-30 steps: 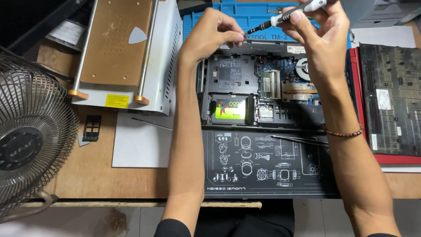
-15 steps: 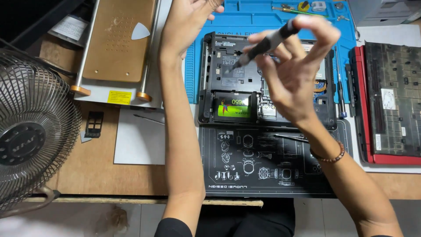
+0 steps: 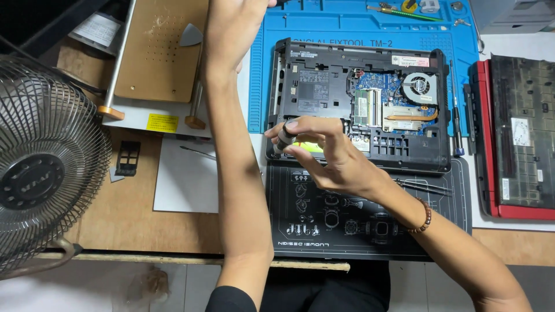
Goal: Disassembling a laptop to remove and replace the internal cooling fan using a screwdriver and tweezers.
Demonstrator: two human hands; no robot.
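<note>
A matt black plastic shell is shown by the opened laptop (image 3: 324, 86), with copper-coloured metal seen at its heat pipe (image 3: 411, 116). The screwdriver (image 3: 283, 136) held in the right hand (image 3: 329, 159) looks like smooth grey metal. The blue mat (image 3: 347, 23) appears rubbery and matt. The surface (image 3: 133, 214) is seen as worn brown wood. The fan (image 3: 46, 167) is guarded by glossy metal wire.

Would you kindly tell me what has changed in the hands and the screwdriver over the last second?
The right hand brought the screwdriver down from the blue mat to the opened laptop's front left edge, now gripping it alone. The left hand let go and moved up toward the top edge. Laptop, fan and red laptop stayed put.
</note>
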